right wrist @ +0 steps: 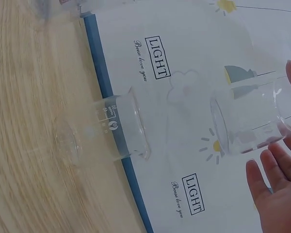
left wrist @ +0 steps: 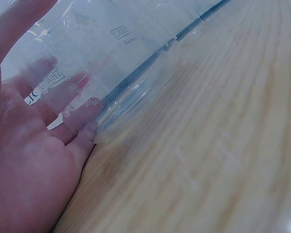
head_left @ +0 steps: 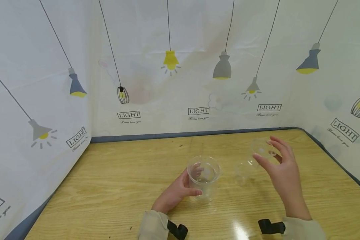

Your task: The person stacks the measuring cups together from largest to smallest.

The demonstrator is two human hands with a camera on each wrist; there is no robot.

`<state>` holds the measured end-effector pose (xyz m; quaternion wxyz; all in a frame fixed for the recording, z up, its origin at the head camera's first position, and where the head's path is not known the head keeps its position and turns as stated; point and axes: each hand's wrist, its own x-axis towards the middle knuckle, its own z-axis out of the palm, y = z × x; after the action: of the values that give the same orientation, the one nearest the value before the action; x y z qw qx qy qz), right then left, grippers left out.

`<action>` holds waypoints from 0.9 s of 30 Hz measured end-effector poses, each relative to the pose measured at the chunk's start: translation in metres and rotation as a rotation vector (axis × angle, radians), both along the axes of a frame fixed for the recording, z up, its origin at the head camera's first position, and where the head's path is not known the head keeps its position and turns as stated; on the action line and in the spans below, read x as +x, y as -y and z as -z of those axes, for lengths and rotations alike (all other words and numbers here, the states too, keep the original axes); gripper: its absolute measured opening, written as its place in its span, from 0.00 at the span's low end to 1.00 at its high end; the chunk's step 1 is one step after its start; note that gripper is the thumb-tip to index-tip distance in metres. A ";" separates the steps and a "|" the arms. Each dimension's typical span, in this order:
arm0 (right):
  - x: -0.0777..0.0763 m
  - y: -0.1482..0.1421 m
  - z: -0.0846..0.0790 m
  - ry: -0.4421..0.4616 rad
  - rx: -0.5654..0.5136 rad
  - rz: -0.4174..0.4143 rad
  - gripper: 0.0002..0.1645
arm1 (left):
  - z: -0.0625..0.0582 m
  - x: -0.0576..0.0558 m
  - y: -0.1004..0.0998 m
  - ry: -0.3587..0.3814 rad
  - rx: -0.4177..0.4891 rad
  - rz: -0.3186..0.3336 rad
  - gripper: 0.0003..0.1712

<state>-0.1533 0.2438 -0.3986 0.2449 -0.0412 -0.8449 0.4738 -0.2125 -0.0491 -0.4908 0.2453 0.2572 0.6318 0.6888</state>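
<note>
A large clear beaker (head_left: 204,186) with printed graduations stands on the wooden table. My left hand (head_left: 175,191) grips its side, thumb in front and fingers behind. The left wrist view shows that hand (left wrist: 34,145) close to the beaker's base, with fingers visible through the wall (left wrist: 87,92). To the right, my right hand (head_left: 283,170) holds a small clear beaker (head_left: 260,148) in the air between thumb and fingers. Below it, another small graduated beaker (head_left: 242,172) stands on the table. In the right wrist view, the standing beaker (right wrist: 106,128) and the held beaker (right wrist: 247,119) are apart.
A white cloth backdrop (head_left: 168,123) printed with lamps surrounds the table (head_left: 117,186) at the back and sides, with a blue band (head_left: 144,137) along its lower edge. Black mounts (head_left: 177,230) sit at both wrists.
</note>
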 end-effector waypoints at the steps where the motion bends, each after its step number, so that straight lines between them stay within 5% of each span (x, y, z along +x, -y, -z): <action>1: 0.000 0.001 -0.001 -0.002 0.004 -0.007 0.37 | 0.000 0.000 0.000 -0.003 -0.001 -0.001 0.44; 27: 0.001 0.043 -0.012 -0.113 0.041 -0.139 0.33 | -0.001 -0.001 0.001 0.003 -0.016 0.002 0.44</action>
<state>-0.1527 0.2008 -0.3865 0.2594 0.0493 -0.8401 0.4739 -0.2137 -0.0505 -0.4902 0.2487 0.2549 0.6367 0.6840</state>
